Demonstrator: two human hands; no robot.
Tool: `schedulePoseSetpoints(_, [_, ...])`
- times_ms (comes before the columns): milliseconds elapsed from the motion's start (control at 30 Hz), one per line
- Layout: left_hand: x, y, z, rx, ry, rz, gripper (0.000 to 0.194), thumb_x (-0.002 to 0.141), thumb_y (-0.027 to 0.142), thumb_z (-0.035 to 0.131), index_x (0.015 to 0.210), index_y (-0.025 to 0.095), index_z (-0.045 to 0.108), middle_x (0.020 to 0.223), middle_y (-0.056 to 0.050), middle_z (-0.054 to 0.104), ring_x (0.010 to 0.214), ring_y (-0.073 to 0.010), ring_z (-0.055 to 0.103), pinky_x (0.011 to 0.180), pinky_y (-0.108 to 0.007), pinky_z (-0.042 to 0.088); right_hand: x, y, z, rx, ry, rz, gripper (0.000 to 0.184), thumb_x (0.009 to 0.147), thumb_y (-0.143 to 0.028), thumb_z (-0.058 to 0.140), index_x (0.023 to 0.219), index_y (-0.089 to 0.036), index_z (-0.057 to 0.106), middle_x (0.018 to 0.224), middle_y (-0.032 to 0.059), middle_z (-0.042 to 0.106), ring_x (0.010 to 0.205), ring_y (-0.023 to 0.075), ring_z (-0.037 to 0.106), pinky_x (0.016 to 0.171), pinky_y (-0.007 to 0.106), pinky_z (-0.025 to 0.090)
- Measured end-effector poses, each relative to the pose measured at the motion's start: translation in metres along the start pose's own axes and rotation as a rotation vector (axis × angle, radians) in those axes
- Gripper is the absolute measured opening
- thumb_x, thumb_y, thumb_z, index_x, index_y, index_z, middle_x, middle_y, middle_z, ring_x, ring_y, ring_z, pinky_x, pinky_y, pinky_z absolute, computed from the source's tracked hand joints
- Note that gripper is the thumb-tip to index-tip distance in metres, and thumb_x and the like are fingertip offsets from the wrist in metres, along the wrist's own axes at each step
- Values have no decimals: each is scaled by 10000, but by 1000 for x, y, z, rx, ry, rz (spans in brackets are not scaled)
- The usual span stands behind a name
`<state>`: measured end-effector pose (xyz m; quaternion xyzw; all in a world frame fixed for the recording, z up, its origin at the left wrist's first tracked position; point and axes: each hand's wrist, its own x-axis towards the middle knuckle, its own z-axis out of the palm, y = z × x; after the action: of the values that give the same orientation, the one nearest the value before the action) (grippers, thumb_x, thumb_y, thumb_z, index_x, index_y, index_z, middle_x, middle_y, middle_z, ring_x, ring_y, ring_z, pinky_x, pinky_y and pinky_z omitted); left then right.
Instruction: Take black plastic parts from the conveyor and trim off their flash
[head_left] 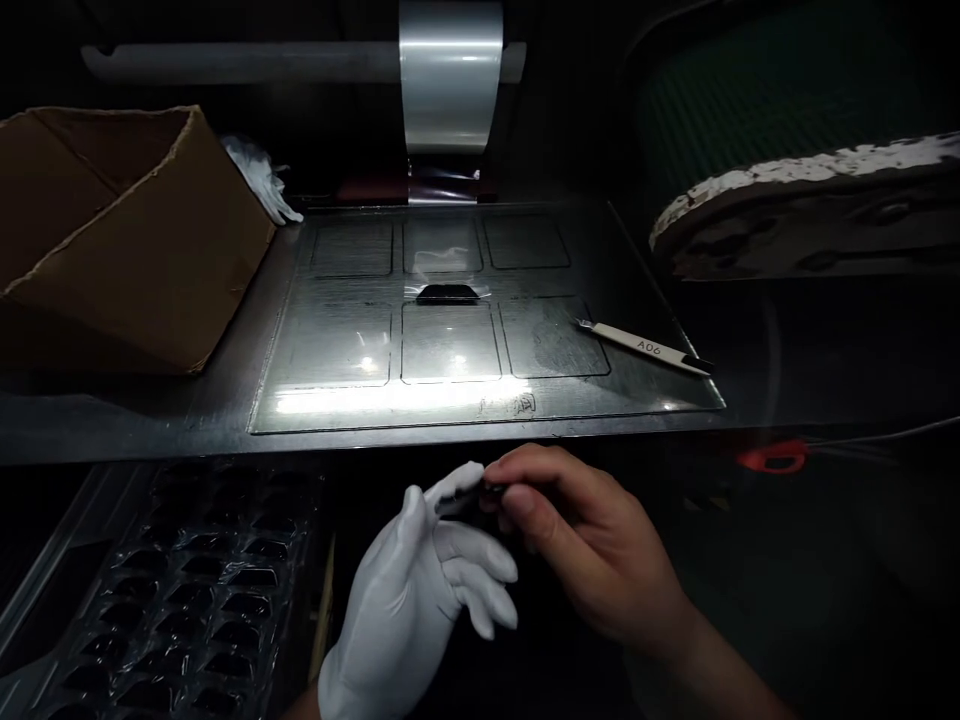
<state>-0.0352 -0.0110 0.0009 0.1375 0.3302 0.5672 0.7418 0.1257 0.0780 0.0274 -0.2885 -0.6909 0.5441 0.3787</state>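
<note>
My left hand [420, 580] wears a white glove; its thumb and forefinger pinch a small dark part [491, 492] below the table's front edge. My bare right hand [577, 540] meets it from the right, and its fingertips grip the same small part. The part is mostly hidden between the fingers. On the glass work plate [337, 400] ahead lies another small dark piece [448, 293] under a strip of clear film.
A roll of clear film [450, 80] hangs at the back centre. An open cardboard box [127, 230] stands at left beside a white glove [262, 175]. A white labelled tool [645, 347] lies right on the plate. A black moulded tray [187, 600] sits lower left.
</note>
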Motion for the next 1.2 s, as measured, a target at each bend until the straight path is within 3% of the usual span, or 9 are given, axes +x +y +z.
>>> schedulePoseSetpoints(67, [0,-2,-2,9,0,-25,672,1067,640,344,1295,72,621,903,-193,739,643,-201,725,574,-226,517,-5,6,-8,-168,-42,-226,337,1010,-99,645,1245,-340,677,1175,-5,716,1111,154,692,947,287,579])
schedulePoseSetpoints(133, [0,-3,-1,37,-2,3,674,1070,629,347,1411,88,561,883,-170,730,651,-203,718,597,-247,518,-10,11,-12,-173,-29,-241,339,1007,-86,638,1236,-333,671,1175,3,720,1102,163,700,941,306,592])
schedulePoseSetpoints(233, [1,-2,2,165,70,71,637,1074,563,410,1519,113,480,793,-114,695,648,-215,684,624,-304,509,-15,15,-9,165,109,123,78,1064,-294,618,1127,-268,656,912,4,735,730,106,695,630,197,562])
schedulePoseSetpoints(300, [0,1,6,270,110,96,547,1069,498,461,1442,110,558,795,-104,682,657,-210,662,650,-329,502,-15,15,-4,418,157,380,243,1026,-446,663,1029,-207,619,738,-1,689,533,80,584,463,149,435])
schedulePoseSetpoints(400, [-4,7,11,418,92,126,381,1041,439,534,1042,99,706,835,-130,694,707,-213,665,682,-335,510,-11,13,2,484,134,525,346,951,-488,729,940,-170,593,646,-6,641,463,57,481,415,127,330])
schedulePoseSetpoints(500, [-9,13,14,525,72,98,451,1001,521,585,819,123,694,759,-116,674,720,-220,650,704,-335,516,-8,11,4,363,119,505,215,942,-365,696,913,-170,612,621,-9,624,477,58,468,435,132,344])
schedulePoseSetpoints(667, [-9,14,15,534,30,78,492,975,585,623,776,141,698,694,-86,654,700,-194,619,726,-307,461,-10,1,2,148,164,428,75,854,-252,683,842,-184,654,630,0,618,519,83,495,458,160,388])
schedulePoseSetpoints(967, [-7,4,14,412,-54,67,467,1057,502,502,812,140,667,672,-73,599,692,-180,585,744,-325,449,-13,-3,-7,223,117,456,85,922,-245,651,852,-196,651,622,-12,631,514,82,518,455,148,415])
schedulePoseSetpoints(1200, [-5,3,19,277,-62,46,434,1049,459,519,836,109,662,645,-71,581,626,-166,569,621,-288,425,-12,0,-7,243,96,472,89,935,-243,634,868,-185,641,631,-5,640,506,83,506,454,156,407])
